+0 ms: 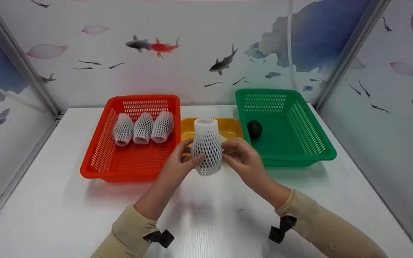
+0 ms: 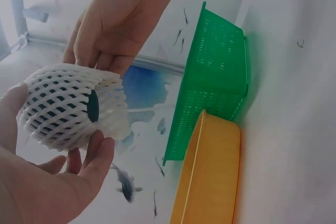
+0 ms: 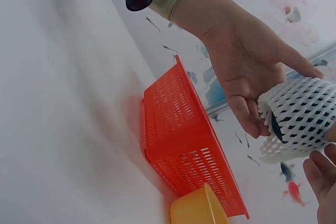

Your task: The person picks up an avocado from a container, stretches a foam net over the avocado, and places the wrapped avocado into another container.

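Note:
Over the table, both hands hold up a white foam fruit net [image 1: 207, 148], its narrow end upward. A dark, smooth, round fruit [image 2: 93, 106] shows inside through the mesh and at the net's lower opening. My left hand [image 1: 177, 163] grips the net's left side, thumb across the front and fingers behind. On the opposite side, my right hand [image 1: 246, 161] holds the net between thumb and curled fingers. The right wrist view shows the left palm [image 3: 249, 66] beside the net [image 3: 302, 114], with the right fingers [image 3: 317, 174] at its other side.
At the left, a red basket [image 1: 127, 168] contains three fruit nets [image 1: 143, 129]. A green basket [image 1: 289, 143] stands at the right with one dark round fruit [image 1: 254, 129] by its left wall. Between them, behind the hands, sits a yellow bin [image 1: 229, 125]. Printed panels enclose the white table [image 1: 206, 222].

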Motion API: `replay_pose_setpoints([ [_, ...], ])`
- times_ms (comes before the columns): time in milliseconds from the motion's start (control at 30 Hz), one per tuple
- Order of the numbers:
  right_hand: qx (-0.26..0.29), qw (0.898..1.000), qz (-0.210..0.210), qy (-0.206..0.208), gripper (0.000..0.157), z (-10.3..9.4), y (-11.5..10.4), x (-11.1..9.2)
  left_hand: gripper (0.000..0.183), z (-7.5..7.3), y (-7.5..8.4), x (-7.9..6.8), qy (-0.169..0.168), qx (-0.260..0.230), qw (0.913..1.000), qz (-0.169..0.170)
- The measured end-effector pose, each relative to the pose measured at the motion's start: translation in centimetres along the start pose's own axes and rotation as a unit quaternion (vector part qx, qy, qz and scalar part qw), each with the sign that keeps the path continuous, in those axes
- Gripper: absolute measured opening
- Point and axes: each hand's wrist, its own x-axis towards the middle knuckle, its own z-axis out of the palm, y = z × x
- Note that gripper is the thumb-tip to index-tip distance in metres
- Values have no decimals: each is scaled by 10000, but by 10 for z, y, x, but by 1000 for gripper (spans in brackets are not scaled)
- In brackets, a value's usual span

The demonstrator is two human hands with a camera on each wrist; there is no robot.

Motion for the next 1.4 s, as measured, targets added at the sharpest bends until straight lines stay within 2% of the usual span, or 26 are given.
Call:
replay_pose_setpoints([
  [167, 176, 9985, 491, -179, 31, 11, -2, 6, 69, -13, 3, 2, 198, 412, 9989, 45],
  [300, -43, 9972, 716, -227, 38, 25, 1, 19, 71, -28, 9, 4, 353, 772, 9963, 138],
  [433, -118, 9958, 869, -258, 37, 36, 3, 29, 78, -39, 13, 6, 284, 958, 9950, 76],
  [600, -312, 9952, 803, -465, 38, 45, 5, 37, 88, -51, 14, 9, 198, 1208, 9925, 33],
  [733, -702, 9923, 681, -761, 39, 47, 8, 40, 89, -59, 13, 8, 218, 1550, 9876, 84],
  [900, -1557, 9801, 606, -1070, 36, 45, 12, 41, 89, -69, 14, 7, 257, 1930, 9808, 87],
  [967, -1986, 9705, 515, -1263, 35, 46, 12, 42, 90, -74, 14, 7, 310, 2086, 9775, 74],
  [1033, -2450, 9568, 330, -1530, 32, 48, 12, 44, 89, -79, 15, 7, 387, 2270, 9731, 49],
  [1167, -3287, 9201, -313, -2108, 29, 55, 14, 48, 89, -89, 17, 8, 487, 2575, 9651, 2],
  [1300, -3999, 8705, -877, -2732, 34, 65, 16, 52, 91, -96, 20, 12, 423, 2889, 9564, -7],
  [1400, -4380, 8287, -1196, -3273, 37, 75, 16, 55, 91, -101, 22, 17, 322, 3226, 9459, -70],
])
